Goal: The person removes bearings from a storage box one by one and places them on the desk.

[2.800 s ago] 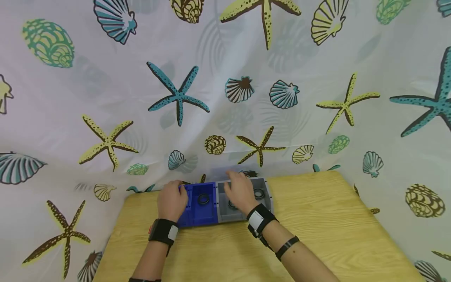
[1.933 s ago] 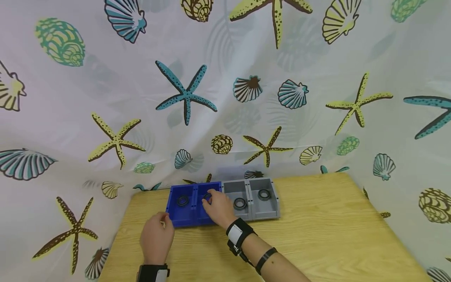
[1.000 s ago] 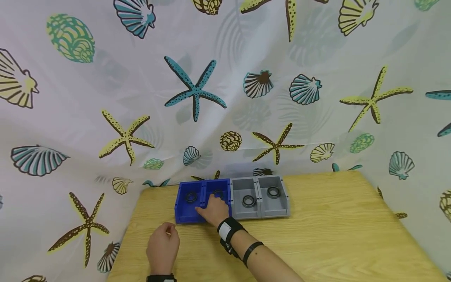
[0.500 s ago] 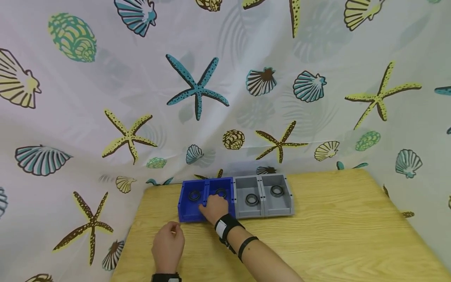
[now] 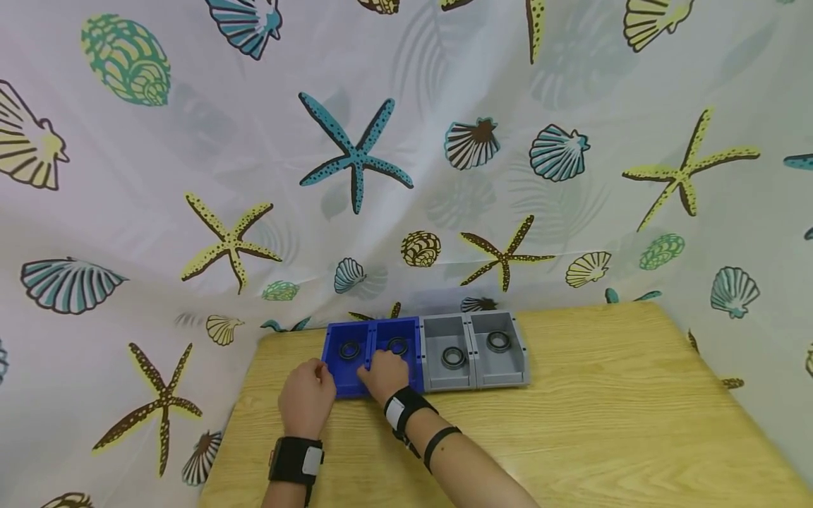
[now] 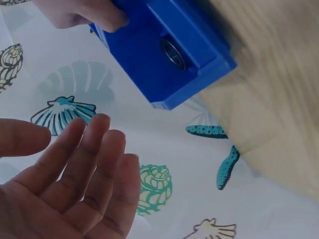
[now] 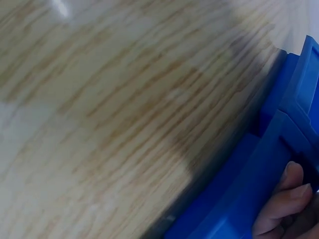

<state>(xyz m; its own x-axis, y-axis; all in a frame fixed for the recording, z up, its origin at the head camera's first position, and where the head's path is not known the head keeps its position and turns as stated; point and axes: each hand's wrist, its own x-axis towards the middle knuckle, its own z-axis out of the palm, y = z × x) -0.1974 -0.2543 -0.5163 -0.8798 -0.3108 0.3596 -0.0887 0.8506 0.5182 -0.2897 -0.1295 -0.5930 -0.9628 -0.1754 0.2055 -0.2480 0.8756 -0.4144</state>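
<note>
Two blue bins stand side by side, the left blue bin [image 5: 346, 377] and the right blue bin [image 5: 414, 367]. Each has a dark bearing in it: one bearing [image 5: 349, 350] at left, another bearing [image 5: 397, 346] at right. My right hand [image 5: 387, 375] grips the wall where the blue bins meet, its thumb toward the left bin; in the right wrist view its curled fingers [image 7: 284, 204] lie against blue plastic. My left hand [image 5: 308, 398] is by the left bin's front left corner. Its fingers [image 6: 94, 169] are loosely bent and hold nothing in the left wrist view.
Two grey bins continue the row at right, a nearer grey bin [image 5: 438, 335] and an end grey bin [image 5: 514, 363], each with a bearing inside. All stand on a wooden table [image 5: 571, 423]. A shell-patterned cloth [image 5: 286, 141] hangs behind and at both sides.
My right hand has moved left from the grey bins to the wall between the blue bins and stays there. My left hand drew back from the left blue bin, then came forward to its corner.
</note>
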